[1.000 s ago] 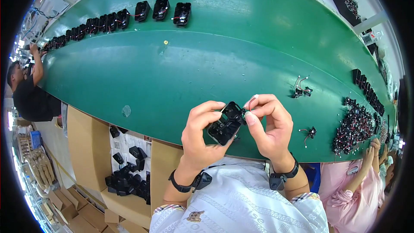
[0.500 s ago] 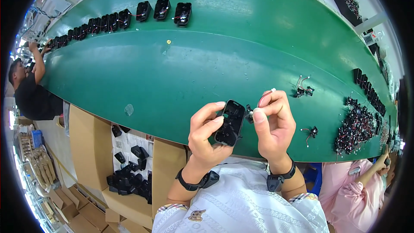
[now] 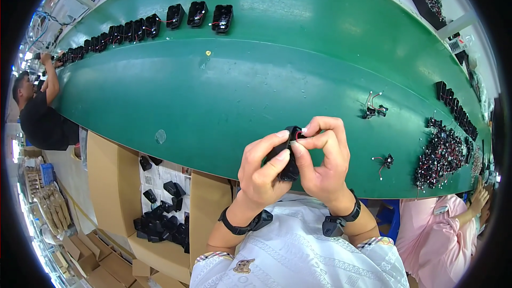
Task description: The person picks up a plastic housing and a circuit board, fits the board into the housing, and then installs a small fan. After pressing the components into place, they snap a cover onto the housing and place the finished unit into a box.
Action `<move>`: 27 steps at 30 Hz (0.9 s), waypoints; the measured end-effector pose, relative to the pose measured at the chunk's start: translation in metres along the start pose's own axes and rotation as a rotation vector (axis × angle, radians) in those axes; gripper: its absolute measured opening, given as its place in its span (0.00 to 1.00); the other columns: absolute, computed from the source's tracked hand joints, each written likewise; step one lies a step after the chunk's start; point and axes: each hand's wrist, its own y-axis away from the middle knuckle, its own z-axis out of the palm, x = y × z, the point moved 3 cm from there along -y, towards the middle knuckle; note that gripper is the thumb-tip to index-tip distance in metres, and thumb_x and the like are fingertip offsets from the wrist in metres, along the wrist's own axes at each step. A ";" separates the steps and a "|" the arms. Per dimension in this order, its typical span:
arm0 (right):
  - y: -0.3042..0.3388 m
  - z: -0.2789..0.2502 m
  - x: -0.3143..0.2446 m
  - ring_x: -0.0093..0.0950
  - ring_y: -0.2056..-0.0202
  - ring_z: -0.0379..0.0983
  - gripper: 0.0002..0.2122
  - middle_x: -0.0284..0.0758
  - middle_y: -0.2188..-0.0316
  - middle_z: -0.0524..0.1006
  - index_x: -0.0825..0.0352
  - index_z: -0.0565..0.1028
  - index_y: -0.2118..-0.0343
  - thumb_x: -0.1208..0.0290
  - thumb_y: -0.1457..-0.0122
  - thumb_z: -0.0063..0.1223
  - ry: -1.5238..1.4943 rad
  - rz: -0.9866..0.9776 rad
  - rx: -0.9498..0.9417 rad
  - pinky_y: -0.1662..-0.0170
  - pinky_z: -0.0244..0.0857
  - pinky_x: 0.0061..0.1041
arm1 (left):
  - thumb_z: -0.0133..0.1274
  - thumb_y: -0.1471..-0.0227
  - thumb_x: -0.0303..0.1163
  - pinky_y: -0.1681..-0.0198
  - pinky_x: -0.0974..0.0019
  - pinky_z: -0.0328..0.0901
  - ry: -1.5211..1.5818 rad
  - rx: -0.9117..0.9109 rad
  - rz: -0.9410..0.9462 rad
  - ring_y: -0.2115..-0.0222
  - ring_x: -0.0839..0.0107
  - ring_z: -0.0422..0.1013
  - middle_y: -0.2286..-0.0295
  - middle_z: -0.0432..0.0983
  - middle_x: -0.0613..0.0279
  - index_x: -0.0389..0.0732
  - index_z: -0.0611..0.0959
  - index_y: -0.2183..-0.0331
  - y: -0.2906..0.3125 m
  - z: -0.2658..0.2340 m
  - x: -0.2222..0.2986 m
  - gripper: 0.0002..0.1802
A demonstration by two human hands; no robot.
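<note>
My left hand (image 3: 260,169) grips a black plastic housing (image 3: 288,170), tilted on its side above the table's near edge. Against the housing's opening, my right hand (image 3: 326,161) pinches a small wired part; its white connector (image 3: 304,130) and a bit of red wire show between the fingers. The part's body is hidden by fingers and housing. To the right on the green table lie a loose wired part (image 3: 386,161) and, farther off, a small cluster of wired parts (image 3: 374,108).
A curved row of black housings (image 3: 152,25) stands at the far left. A heap of wired parts (image 3: 438,152) lies at right, near more housings (image 3: 456,109). A cardboard box (image 3: 109,181) with black housings sits below the table edge. Two people (image 3: 40,109) work at the sides.
My right hand has moved left and brought the wired part to the housing. The housing has been turned, so its open face no longer shows towards me.
</note>
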 end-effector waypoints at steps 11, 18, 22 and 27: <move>-0.044 -0.035 0.002 0.36 0.49 0.72 0.31 0.43 0.45 0.70 0.66 0.71 0.43 0.68 0.52 0.68 -0.113 -0.034 -0.514 0.52 0.69 0.34 | 0.69 0.59 0.18 0.47 0.62 0.69 0.689 -0.305 -0.676 0.50 0.65 0.72 0.52 0.74 0.50 0.35 0.64 0.39 -0.013 -0.015 -0.027 0.47; -0.080 -0.022 -0.018 0.40 0.56 0.70 0.39 0.41 0.43 0.67 0.61 0.66 0.37 0.68 0.55 0.70 0.038 -0.255 -1.013 0.52 0.69 0.37 | 0.69 0.58 0.19 0.47 0.63 0.67 1.077 -0.573 -0.880 0.47 0.67 0.69 0.50 0.72 0.51 0.36 0.54 0.34 -0.021 -0.030 -0.057 0.55; -0.089 -0.002 -0.027 0.42 0.55 0.70 0.38 0.43 0.47 0.70 0.64 0.68 0.40 0.63 0.56 0.71 0.063 -0.439 -1.038 0.51 0.68 0.38 | 0.68 0.56 0.21 0.50 0.65 0.68 1.183 -0.543 -1.023 0.51 0.70 0.71 0.50 0.73 0.53 0.40 0.52 0.33 -0.014 -0.048 -0.058 0.57; -0.154 0.025 0.020 0.45 0.49 0.67 0.36 0.44 0.50 0.72 0.67 0.70 0.46 0.64 0.61 0.72 0.438 -0.469 -0.668 0.44 0.64 0.40 | 0.54 0.41 0.28 0.66 0.74 0.68 0.305 0.117 -0.827 0.70 0.75 0.73 0.64 0.81 0.53 0.35 0.68 0.43 0.013 -0.147 -0.067 0.26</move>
